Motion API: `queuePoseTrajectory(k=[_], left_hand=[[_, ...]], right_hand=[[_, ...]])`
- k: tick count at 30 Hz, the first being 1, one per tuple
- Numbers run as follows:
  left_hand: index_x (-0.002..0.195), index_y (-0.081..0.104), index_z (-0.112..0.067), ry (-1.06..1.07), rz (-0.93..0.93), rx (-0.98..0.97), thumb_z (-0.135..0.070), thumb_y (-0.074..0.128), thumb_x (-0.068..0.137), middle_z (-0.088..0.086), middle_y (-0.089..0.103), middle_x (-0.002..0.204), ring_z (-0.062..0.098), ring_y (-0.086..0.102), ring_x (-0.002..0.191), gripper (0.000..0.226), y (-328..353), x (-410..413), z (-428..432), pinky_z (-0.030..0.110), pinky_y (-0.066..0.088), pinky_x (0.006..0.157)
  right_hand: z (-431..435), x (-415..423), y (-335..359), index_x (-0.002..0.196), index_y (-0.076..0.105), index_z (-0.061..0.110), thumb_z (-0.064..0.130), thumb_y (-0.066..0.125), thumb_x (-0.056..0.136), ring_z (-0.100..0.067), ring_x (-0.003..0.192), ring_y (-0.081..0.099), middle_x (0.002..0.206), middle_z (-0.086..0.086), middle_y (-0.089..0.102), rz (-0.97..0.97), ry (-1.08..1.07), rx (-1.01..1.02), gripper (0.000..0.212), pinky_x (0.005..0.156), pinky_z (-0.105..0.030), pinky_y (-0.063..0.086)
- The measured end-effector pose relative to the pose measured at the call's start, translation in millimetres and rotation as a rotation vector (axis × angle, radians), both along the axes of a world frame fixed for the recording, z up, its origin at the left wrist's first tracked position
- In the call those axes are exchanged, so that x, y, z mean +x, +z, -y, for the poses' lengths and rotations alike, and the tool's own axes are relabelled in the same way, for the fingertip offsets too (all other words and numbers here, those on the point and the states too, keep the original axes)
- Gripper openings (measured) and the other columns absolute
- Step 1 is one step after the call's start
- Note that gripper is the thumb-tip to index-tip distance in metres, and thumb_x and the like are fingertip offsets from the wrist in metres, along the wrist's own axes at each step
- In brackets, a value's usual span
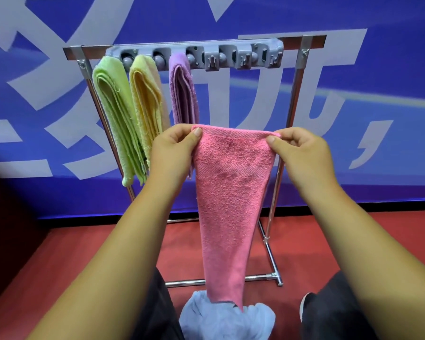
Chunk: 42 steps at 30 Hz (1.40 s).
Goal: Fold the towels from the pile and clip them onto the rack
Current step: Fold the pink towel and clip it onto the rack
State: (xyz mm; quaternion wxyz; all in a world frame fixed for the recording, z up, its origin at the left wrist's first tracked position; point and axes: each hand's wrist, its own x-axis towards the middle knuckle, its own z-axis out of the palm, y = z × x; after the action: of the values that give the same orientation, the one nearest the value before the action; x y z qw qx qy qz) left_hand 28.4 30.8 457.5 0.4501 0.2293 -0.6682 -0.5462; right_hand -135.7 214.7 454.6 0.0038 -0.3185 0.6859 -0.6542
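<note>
A pink towel [228, 197] hangs in front of me, held by its top edge. My left hand [172, 150] pinches the top left corner and my right hand [302, 153] pinches the top right corner. Its lower end narrows and reaches down to a light blue towel [231, 320] crumpled on the floor. Behind stands a chrome rack [290, 104] with a grey clip bar [231, 57] across its top. Clipped to the bar's left part hang a folded green towel [115, 111], a folded yellow towel [147, 101] and a folded purple towel [184, 92].
The bar's right half shows grey clips [243, 58] with nothing in them. A blue banner wall [353, 119] with large pale characters stands right behind the rack. The floor [84, 246] is red. My dark trouser legs [336, 310] flank the blue towel.
</note>
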Motion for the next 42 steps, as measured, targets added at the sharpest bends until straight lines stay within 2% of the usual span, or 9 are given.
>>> queuePoseTrajectory(k=[5,12,15,18,23,27,30,35,42], left_hand=[[0.102,0.082,-0.014,-0.003,-0.015,0.052,-0.024,0.071,0.1,-0.003,0.063,0.068,0.016,0.049,0.055,0.015,-12,-2,5,0.021,0.038,0.043],[0.109,0.081,-0.005,-0.011,-0.096,0.2,-0.022,0.071,0.099,-0.003,0.069,0.075,0.007,0.054,0.062,0.022,-46,-21,13,0.024,0.041,0.055],[0.112,0.079,-0.002,-0.018,-0.103,0.234,-0.021,0.07,0.1,-0.006,0.068,0.07,0.004,0.054,0.059,0.024,-62,-23,16,0.021,0.042,0.054],[0.11,0.08,-0.008,-0.064,-0.087,0.221,-0.027,0.072,0.098,-0.001,0.068,0.078,0.012,0.055,0.07,0.024,-87,-23,22,0.027,0.044,0.066],[0.105,0.079,-0.016,-0.071,-0.023,0.242,-0.024,0.069,0.102,0.0,0.064,0.081,0.01,0.053,0.066,0.013,-114,-30,23,0.023,0.045,0.059],[0.102,0.082,-0.021,-0.053,0.02,0.261,-0.029,0.073,0.098,0.004,0.07,0.093,0.021,0.062,0.085,0.012,-124,-37,33,0.034,0.052,0.075],[0.108,0.081,-0.017,-0.037,0.05,0.254,-0.03,0.075,0.098,0.009,0.07,0.095,0.026,0.06,0.089,0.018,-132,-40,36,0.038,0.055,0.075],[0.101,0.08,-0.02,-0.028,0.079,0.229,-0.025,0.073,0.099,0.008,0.071,0.09,0.026,0.065,0.085,0.009,-137,-47,31,0.036,0.061,0.069],[0.104,0.079,-0.011,-0.042,0.071,0.211,-0.016,0.071,0.101,0.004,0.076,0.084,0.019,0.074,0.079,0.009,-144,-58,6,0.037,0.065,0.07]], right_hand=[[9,2,-16,0.093,0.079,0.018,0.015,0.076,0.097,-0.011,0.073,0.07,0.075,0.004,0.076,0.195,0.048,-0.106,0.006,0.075,-0.032,0.066],[25,-7,-53,0.099,0.084,0.019,0.021,0.079,0.093,-0.017,0.083,0.071,0.092,-0.002,0.082,0.308,0.073,-0.164,0.008,0.088,-0.05,0.061],[27,-12,-72,0.1,0.085,0.021,0.023,0.08,0.093,-0.016,0.082,0.07,0.09,0.001,0.081,0.3,0.08,-0.16,0.009,0.087,-0.05,0.059],[28,-17,-90,0.098,0.085,0.021,0.023,0.08,0.094,-0.014,0.08,0.07,0.086,0.003,0.081,0.296,0.072,-0.139,0.007,0.087,-0.05,0.061],[35,-28,-112,0.1,0.083,0.018,0.017,0.076,0.097,-0.006,0.073,0.067,0.078,0.009,0.078,0.283,0.067,-0.081,0.007,0.074,-0.034,0.059],[44,-37,-123,0.097,0.083,0.021,0.018,0.076,0.097,-0.01,0.081,0.073,0.085,0.005,0.082,0.293,0.072,-0.033,0.007,0.09,-0.051,0.065],[49,-42,-128,0.096,0.083,0.022,0.018,0.076,0.097,-0.013,0.084,0.075,0.088,0.001,0.083,0.29,0.067,-0.024,0.007,0.09,-0.059,0.063],[57,-43,-140,0.1,0.084,0.021,0.026,0.079,0.092,-0.024,0.097,0.081,0.09,0.003,0.084,0.285,0.04,0.018,0.01,0.089,-0.057,0.064],[59,-33,-148,0.106,0.083,0.02,0.023,0.079,0.095,-0.011,0.093,0.081,0.092,0.008,0.084,0.266,0.012,0.039,0.013,0.091,-0.048,0.065]])
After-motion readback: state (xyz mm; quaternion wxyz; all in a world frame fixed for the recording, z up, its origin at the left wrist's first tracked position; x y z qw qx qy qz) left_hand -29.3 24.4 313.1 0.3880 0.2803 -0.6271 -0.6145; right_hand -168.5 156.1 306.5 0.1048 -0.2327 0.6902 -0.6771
